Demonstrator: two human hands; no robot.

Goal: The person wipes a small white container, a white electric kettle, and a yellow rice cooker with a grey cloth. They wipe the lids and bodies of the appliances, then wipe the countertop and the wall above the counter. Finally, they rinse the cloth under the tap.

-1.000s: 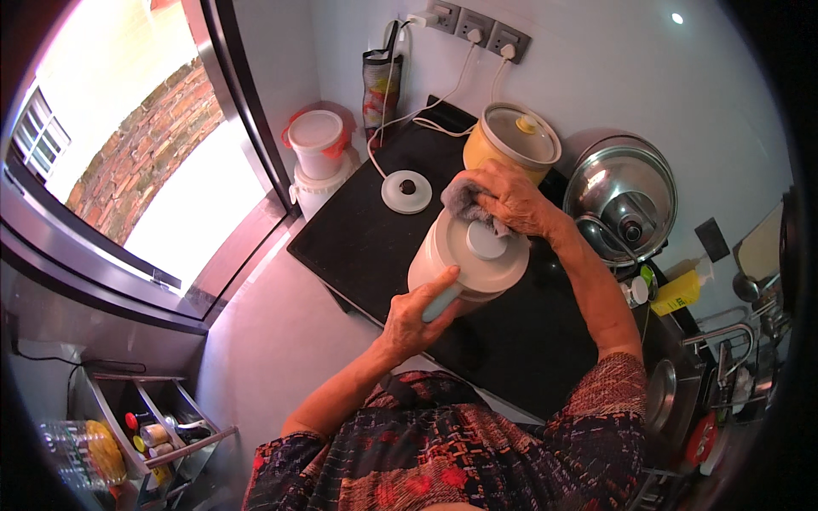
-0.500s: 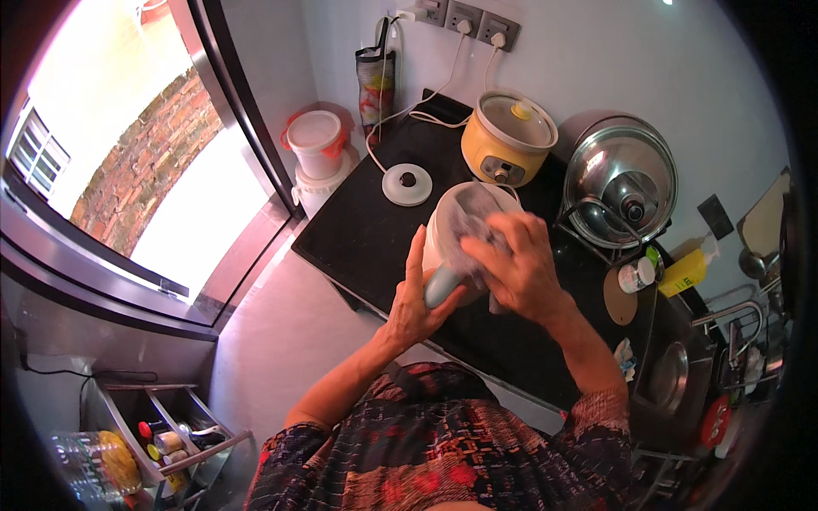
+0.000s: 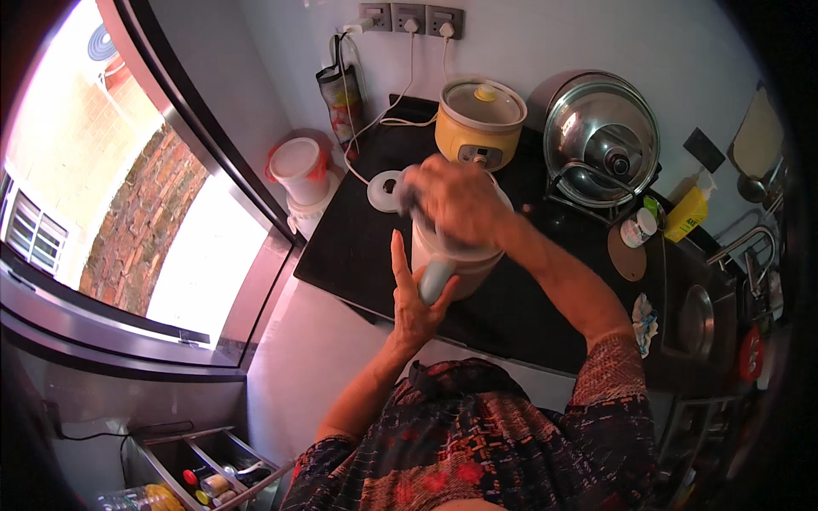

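1. The left hand (image 3: 415,313) is nearest. Its thumb and fingers close around the pale grey-blue, rounded handle (image 3: 437,280) of the white, cylindrical kettle (image 3: 475,271); the index finger points away, along the kettle's side.

2. The right hand (image 3: 460,204) is above the kettle's top. It is blurred, but it seems to grip a soft, dark grey cloth (image 3: 408,202) at the far left side of this top.

3. The kettle is in front of the person, over the flat black worktop (image 3: 341,260). I cannot tell if its bottom touches this surface.

4. I judge that wiping of the top is in progress and not finished, because the cloth is at the rim. The hand covers much of the top, so I cannot tell how much is wiped, nor whether the sides are done.

5. Farther, the round white power base (image 3: 383,194) with a dark centre lies on the worktop. The kettle is off it, so putting the two together remains undone.

6. Behind the kettle stands the yellow, round electric cooker (image 3: 474,149) with a glass lid; neither hand holds it.
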